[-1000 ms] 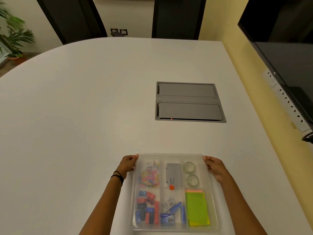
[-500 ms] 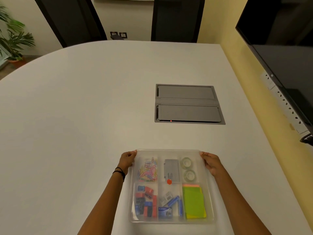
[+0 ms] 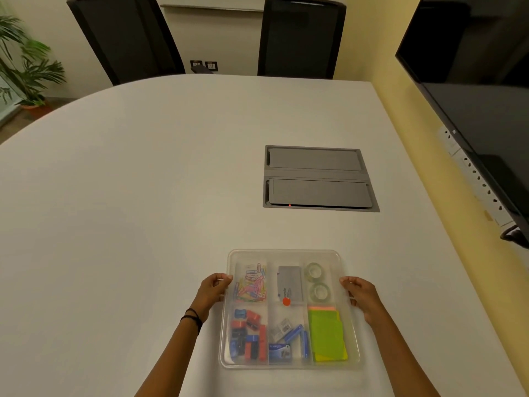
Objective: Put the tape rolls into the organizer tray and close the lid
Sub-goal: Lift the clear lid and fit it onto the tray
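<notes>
A clear plastic organizer tray (image 3: 286, 251) lies flat on the white table, near its front edge. A hazy transparent lid covers it and the contents show through. Two clear tape rolls (image 3: 314, 270) (image 3: 320, 291) sit one behind the other in the far right compartment. My left hand (image 3: 213, 292) curls its fingers over the tray's left rim. On the opposite rim, my right hand (image 3: 361, 295) grips the same way. Other compartments hold coloured paper clips, a grey card box, sharpeners, staples and green sticky notes.
A grey recessed power box (image 3: 317, 179) is set into the table (image 3: 143, 196) beyond the tray. Two black chairs (image 3: 126, 35) (image 3: 300, 35) stand at the far edge. A dark screen (image 3: 481, 81) hangs on the yellow wall at right. A potted plant (image 3: 25, 67) stands far left.
Both hands have slid from the tray's far corners back along its side rims. The tray appears a little farther from the camera, which has tilted up.
</notes>
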`<state>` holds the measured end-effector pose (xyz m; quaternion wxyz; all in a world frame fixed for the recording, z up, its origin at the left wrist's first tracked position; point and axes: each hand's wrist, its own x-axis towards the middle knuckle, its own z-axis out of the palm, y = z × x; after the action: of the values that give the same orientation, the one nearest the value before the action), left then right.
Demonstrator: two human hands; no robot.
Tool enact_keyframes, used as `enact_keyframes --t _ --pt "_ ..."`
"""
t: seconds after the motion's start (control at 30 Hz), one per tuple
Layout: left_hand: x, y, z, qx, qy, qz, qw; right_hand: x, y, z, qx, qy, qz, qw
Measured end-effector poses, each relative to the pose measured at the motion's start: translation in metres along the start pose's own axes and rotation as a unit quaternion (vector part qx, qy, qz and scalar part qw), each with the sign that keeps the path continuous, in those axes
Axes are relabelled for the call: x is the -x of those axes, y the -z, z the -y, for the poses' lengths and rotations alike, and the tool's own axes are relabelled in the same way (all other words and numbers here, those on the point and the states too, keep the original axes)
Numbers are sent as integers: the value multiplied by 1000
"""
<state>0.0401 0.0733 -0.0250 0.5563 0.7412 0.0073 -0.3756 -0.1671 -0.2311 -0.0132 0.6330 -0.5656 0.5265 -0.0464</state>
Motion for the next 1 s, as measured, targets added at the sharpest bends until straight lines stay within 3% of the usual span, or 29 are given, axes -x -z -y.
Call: enact_keyframes --t 0.37,0.6,0.83,1.0 --pt "47 11 38 -1 37 97 995 35 16 -39 -46 -45 16 998" --pt "59 8 33 -28 14 84 996 36 11 -39 -48 -34 4 998" --pt "69 3 34 -16 5 26 1000 50 7 -42 9 12 -67 998" --pt "89 13 50 -13 21 80 996 71 17 -56 40 -14 -30 999"
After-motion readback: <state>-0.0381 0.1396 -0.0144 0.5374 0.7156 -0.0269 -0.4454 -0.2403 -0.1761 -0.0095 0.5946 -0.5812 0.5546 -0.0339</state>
